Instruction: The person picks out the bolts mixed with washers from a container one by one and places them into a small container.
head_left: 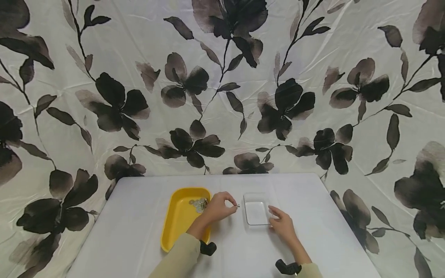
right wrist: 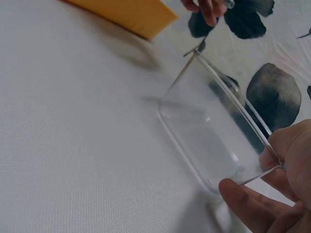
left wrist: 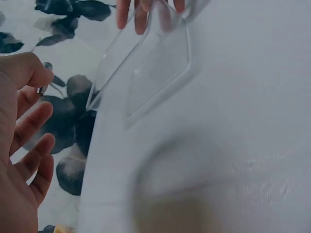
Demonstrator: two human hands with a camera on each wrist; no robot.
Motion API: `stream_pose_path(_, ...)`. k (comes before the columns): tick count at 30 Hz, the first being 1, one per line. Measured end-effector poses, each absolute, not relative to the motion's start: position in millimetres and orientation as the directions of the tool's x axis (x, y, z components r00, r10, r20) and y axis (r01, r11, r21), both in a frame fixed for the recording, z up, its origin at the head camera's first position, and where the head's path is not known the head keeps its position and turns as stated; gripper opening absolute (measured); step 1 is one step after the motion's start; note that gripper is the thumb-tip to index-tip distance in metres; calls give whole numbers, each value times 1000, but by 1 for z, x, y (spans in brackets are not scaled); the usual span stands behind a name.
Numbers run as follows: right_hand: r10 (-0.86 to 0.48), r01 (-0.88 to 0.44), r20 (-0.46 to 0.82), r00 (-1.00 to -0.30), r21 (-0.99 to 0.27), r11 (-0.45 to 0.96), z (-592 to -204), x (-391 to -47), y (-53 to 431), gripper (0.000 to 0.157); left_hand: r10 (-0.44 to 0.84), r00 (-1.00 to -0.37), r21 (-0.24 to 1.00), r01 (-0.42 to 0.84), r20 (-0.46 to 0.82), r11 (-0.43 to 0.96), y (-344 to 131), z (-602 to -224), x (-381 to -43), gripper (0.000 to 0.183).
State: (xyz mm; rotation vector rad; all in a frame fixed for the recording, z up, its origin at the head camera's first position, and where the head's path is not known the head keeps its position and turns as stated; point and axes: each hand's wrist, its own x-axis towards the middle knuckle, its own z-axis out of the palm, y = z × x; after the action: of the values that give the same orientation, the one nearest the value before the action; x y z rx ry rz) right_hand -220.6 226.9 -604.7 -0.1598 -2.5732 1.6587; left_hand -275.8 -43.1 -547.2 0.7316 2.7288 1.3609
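Observation:
My left hand [head_left: 219, 207] pinches a coin [left wrist: 44, 80] between thumb and forefinger, just left of a clear rectangular container [head_left: 257, 223]. In the left wrist view its other fingers are loosely bent. Silvery coins [head_left: 199, 204] lie in a heap in the yellow tray [head_left: 168, 227], partly hidden by that hand. The right hand [head_left: 283, 224] grips the container's right side; in the right wrist view, the wall is between its thumb and fingers. No contents show inside the container [right wrist: 204, 131], which sits on the table.
A white cloth covers the table [head_left: 139, 193]. Behind it hangs a floral curtain [head_left: 222, 96], which also shows at both sides. The yellow tray stands at left beneath the left forearm, and the container stands to its right. A black strap [head_left: 288, 267] is on the right wrist.

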Motion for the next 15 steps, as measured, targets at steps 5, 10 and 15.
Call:
stream_pose_path(5,138,60,-2,-990,-909,413,-605,-222,225,52,408,-898,752,381,163,539,-26,-552,-281,4)
stream_pose_path(10,131,52,2,-991,-912,407,-602,-225,225,52,391,-908,770,355,150,530,-10,-559,-289,4)
stream_pose_path(15,131,60,-8,-991,-916,396,-604,-224,225,52,383,-915,811,315,123,492,0,-564,-289,4)
